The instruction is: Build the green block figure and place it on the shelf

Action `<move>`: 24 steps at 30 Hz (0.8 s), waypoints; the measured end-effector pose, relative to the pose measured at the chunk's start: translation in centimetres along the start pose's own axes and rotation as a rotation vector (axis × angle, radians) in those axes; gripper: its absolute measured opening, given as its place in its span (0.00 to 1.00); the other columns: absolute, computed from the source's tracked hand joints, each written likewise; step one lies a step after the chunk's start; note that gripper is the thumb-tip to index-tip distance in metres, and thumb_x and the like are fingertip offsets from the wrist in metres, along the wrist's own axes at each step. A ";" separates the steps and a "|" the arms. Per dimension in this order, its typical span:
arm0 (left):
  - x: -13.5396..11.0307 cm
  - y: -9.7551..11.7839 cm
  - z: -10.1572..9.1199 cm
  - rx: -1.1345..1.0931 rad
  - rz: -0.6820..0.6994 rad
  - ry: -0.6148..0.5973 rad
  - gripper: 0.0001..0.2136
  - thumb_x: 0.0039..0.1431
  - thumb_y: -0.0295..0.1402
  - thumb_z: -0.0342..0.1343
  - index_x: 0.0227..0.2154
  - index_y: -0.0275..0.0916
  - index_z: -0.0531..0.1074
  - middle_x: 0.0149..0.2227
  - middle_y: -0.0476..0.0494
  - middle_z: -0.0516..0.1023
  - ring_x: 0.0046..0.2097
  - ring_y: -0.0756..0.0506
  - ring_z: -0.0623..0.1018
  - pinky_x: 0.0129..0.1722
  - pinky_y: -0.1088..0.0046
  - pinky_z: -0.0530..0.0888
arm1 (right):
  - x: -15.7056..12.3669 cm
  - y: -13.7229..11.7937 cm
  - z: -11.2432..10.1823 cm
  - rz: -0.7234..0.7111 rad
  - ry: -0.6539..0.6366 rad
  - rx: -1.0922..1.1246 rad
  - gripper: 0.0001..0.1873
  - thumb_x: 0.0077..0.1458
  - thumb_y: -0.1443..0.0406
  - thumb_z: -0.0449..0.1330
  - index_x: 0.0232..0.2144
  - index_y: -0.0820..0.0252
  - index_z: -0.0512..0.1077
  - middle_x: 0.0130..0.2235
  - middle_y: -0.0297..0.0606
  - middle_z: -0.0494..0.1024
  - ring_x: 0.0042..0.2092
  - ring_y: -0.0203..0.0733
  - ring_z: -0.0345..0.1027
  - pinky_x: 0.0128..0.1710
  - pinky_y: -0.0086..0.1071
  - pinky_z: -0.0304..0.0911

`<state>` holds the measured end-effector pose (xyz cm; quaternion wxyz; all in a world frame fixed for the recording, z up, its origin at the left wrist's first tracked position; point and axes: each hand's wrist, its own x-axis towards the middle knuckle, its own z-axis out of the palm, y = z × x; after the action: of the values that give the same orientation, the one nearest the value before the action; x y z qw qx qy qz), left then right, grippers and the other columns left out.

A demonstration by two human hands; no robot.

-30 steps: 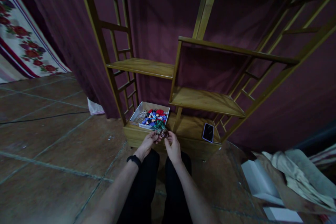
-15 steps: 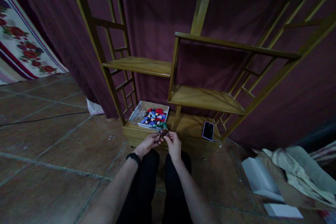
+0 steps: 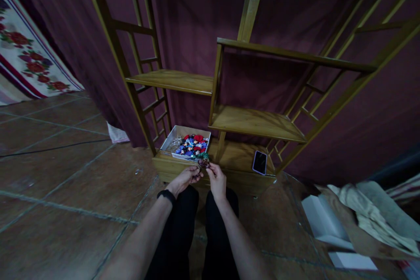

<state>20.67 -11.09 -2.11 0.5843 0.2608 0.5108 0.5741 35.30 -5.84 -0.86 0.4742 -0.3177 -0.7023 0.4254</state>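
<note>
Both of my hands meet just in front of the wooden shelf's low ledge. A small dark reddish-brown piece [image 3: 204, 163], too small to name exactly, is pinched between them. My left hand [image 3: 187, 179] grips it from the left, with fingers closed and a black band on the wrist. My right hand [image 3: 217, 179] holds its right side between thumb and fingertips. Right behind it, a green shiny piece [image 3: 203, 156] lies at the front edge of an open white box [image 3: 168, 139]. Inside that box are several small red, blue and black figure-like trinkets [image 3: 192, 145] and some clear plastic.
A wooden shelf unit [image 3: 256, 123] stands before me against a dark red curtain [image 3: 190, 22]. A phone [image 3: 260, 162] lies on its lower board. White boxes [image 3: 326, 223] and a pale cloth [image 3: 364, 212] are on the right. A black cable [image 3: 65, 146] crosses the tiled floor.
The dark piece has shifted and turned slightly between my fingers, and my right fingertips have moved a little. The view has shifted slightly. Both hands keep their hold.
</note>
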 end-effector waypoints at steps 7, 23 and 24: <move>-0.1 0.0 0.1 -0.012 0.071 0.057 0.10 0.47 0.34 0.58 0.28 0.34 0.66 0.25 0.47 0.71 0.21 0.55 0.67 0.20 0.80 0.58 | 0.0 0.5 0.1 -0.016 -0.013 -0.007 0.14 0.53 0.62 0.52 0.42 0.54 0.70 0.39 0.35 0.77 0.40 0.41 0.71 0.42 0.33 0.64; -0.9 -0.2 0.2 -0.093 0.298 0.219 0.25 0.40 0.36 0.65 0.43 0.35 0.66 0.28 0.43 0.76 0.29 0.49 0.75 0.28 0.76 0.67 | -0.1 0.3 0.2 0.046 -0.104 -0.218 0.21 0.53 0.58 0.54 0.49 0.57 0.64 0.37 0.37 0.77 0.37 0.39 0.71 0.39 0.29 0.64; -0.9 -0.3 0.2 -0.089 0.303 0.227 0.26 0.40 0.35 0.65 0.44 0.35 0.66 0.29 0.43 0.76 0.29 0.48 0.75 0.28 0.75 0.67 | -0.1 0.2 0.2 0.049 -0.107 -0.226 0.22 0.53 0.57 0.54 0.49 0.57 0.64 0.38 0.37 0.77 0.37 0.39 0.71 0.40 0.29 0.64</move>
<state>21.11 -11.95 -2.02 0.4409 0.2424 0.5025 0.7031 35.18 -5.91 -1.08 0.3867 -0.3631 -0.7620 0.3713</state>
